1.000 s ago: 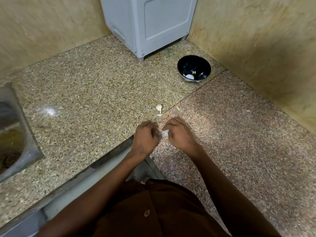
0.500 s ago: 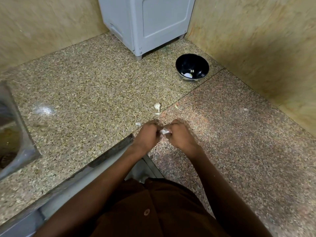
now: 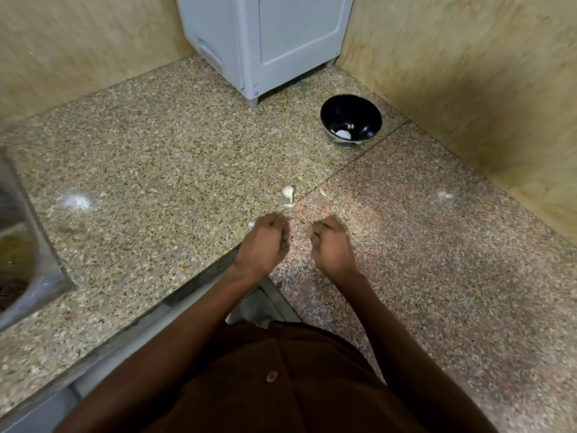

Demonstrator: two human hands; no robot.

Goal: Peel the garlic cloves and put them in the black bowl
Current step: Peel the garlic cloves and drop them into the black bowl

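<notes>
The left hand [image 3: 264, 243] and the right hand [image 3: 331, 245] hover just above the speckled granite table [image 3: 150, 170], set apart with a small gap between them. Both show their backs to the camera with the fingers curled under. Whether either grip pinches a clove or a scrap of skin cannot be told, since the fingertips are hidden beneath the knuckles and blurred.

Just beyond the left grip, a little toward the right one, lies an unpeeled white garlic clove [image 3: 288, 192] with a papery tail, and a pale sliver of garlic skin [image 3: 288, 205] lies between that clove and the left knuckles. A tiny white fleck [image 3: 251, 224] sits right against the far left side of the left grip. Another thin bit of pale peel [image 3: 323, 191] rests beyond the right grip, near the seam where the yellowish slab meets the pinkish one.

Well beyond both grips and off to the right stands the round black bowl [image 3: 351, 121], upright, with a few pale pieces inside it that look like peeled garlic, though they are too small to be sure. Behind the bowl, further left, a grey plastic cabinet [image 3: 265, 42] stands on short feet in the corner. Far to the left of the left grip the rim of a steel sink [image 3: 34, 245] shows. A brown buttoned shirt [image 3: 274, 379] fills the near edge.
</notes>
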